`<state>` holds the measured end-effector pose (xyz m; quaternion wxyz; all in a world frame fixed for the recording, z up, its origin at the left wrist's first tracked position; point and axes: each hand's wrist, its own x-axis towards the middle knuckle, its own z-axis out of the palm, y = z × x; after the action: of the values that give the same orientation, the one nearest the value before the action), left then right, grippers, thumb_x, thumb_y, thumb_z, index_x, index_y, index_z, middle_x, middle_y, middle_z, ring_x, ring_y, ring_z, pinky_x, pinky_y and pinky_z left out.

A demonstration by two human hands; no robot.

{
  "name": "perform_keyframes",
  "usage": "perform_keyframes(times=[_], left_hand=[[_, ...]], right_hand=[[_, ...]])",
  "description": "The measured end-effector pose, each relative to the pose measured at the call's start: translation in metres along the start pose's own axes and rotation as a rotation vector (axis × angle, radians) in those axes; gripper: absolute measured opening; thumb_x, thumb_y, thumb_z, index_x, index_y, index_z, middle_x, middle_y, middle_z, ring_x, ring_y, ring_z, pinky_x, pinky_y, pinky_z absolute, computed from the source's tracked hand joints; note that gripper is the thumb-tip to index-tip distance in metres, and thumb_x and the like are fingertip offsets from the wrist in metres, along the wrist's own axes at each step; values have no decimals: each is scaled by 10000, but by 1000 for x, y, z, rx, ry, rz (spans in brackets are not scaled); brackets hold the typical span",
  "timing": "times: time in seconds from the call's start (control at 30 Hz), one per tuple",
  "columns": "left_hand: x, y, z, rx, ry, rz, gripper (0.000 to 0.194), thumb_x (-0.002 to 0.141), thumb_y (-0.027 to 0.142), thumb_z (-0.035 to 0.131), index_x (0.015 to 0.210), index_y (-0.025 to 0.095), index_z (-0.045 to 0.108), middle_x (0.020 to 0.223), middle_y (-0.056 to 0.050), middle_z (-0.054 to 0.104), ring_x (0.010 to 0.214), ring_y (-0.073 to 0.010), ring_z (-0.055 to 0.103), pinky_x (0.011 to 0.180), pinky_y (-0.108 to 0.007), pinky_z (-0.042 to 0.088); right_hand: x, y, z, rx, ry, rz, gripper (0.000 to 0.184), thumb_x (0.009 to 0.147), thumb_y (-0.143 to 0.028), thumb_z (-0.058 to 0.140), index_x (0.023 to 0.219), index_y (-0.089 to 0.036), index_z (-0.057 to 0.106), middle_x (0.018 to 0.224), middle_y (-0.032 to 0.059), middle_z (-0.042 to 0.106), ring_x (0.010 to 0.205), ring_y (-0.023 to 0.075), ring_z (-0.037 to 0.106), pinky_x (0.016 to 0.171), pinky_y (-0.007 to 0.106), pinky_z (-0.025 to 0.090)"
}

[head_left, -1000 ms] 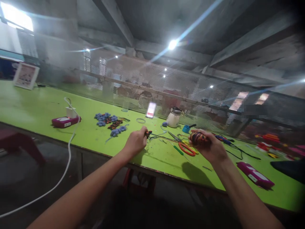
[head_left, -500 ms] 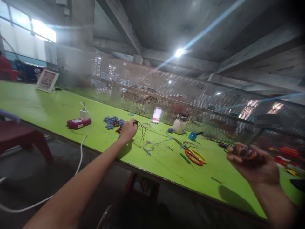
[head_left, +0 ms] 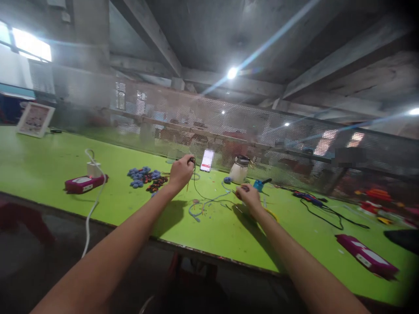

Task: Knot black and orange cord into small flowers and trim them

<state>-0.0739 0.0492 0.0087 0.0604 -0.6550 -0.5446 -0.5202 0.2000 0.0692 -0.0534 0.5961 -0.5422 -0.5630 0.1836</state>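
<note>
My left hand (head_left: 183,172) is raised over the bench, fingers pinched round a dark thread. From it the dark thread (head_left: 197,189) droops down and runs across toward my right hand (head_left: 249,196). That hand is closed, low over the bench, with a small dark thing between its fingers that I cannot make out. Beneath it shows a yellow scissor handle (head_left: 272,214); most of the scissors are covered. A thin metal tool tip (head_left: 238,209) sticks out beside the fingers. Blue crocheted pieces (head_left: 139,176) and black-and-orange ones (head_left: 157,183) lie left of my left hand.
A lit phone (head_left: 206,160) stands behind my hands, near a white jar (head_left: 238,170) and a blue pot-shaped item (head_left: 258,185). Blue yarn (head_left: 196,214) and scraps lie in front. Purple power strips (head_left: 81,184) sit at both sides; a dark cable (head_left: 314,199) lies right.
My right hand has come in from the far right to the scissors; the dark bundle it held no longer shows. My left hand has risen slightly. The view has turned right.
</note>
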Motion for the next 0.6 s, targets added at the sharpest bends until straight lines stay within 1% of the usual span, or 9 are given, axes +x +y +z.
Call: perform_keyframes(times=[0.03,0.1,0.2,0.3,0.4,0.47,0.5,0.53,0.6], left_hand=[[4,4,4,-26,-9,27,304,812,186,382,1015,197,608,857,-45,689,759,-163,613,717,-228,425],[10,11,12,-74,-29,78,284,811,182,386,992,186,605,855,-42,682,752,-153,607,710,-220,426],[15,16,24,-123,-65,133,258,804,194,422,990,183,601,872,-42,678,746,-153,600,693,-224,425],[14,13,36,-140,-103,161,234,816,213,435,952,182,623,812,-43,683,686,-154,596,661,-232,422],[9,7,47,-146,-122,181,239,841,234,424,916,177,644,783,-49,690,656,-152,595,642,-234,419],[6,5,50,-150,-123,196,234,844,236,433,920,171,644,774,-52,691,648,-152,597,632,-232,419],[5,6,50,-153,-120,206,229,844,236,439,924,170,642,771,-51,691,647,-151,598,631,-230,419],[4,7,49,-156,-117,217,225,846,239,442,930,172,639,775,-49,690,652,-150,600,635,-229,419],[3,10,45,-165,-105,242,221,853,249,441,955,185,627,829,-42,690,694,-145,605,663,-223,420]], right_hand=[[2,2,8,-58,-39,-22,237,861,-272,525,1051,-134,555,1043,66,581,883,179,584,753,374,490],[10,4,11,-156,-97,-66,215,842,-261,552,1016,-137,575,1049,65,582,927,191,569,803,397,465],[35,3,-5,-274,-107,-88,209,787,-246,621,973,-151,602,1082,83,568,987,214,537,866,401,426],[64,1,-26,-331,-93,-76,281,859,-272,525,1111,-149,529,1145,81,536,986,212,546,826,425,453],[75,-3,-30,-309,-119,-72,255,848,-263,541,1074,-147,556,1148,84,544,1019,221,534,860,442,432],[66,-9,-18,-249,-159,-94,201,758,-222,637,941,-142,625,1135,99,566,1115,265,469,937,468,364],[58,-14,-8,-207,-185,-111,189,707,-205,672,889,-157,649,1144,101,569,1165,281,423,969,457,337],[47,-20,3,-159,-217,-128,195,685,-202,678,877,-177,660,1169,91,562,1194,280,396,981,442,330],[24,-34,29,-48,-331,-158,304,692,-220,654,996,-224,638,1235,54,532,1187,236,420,960,395,371]])
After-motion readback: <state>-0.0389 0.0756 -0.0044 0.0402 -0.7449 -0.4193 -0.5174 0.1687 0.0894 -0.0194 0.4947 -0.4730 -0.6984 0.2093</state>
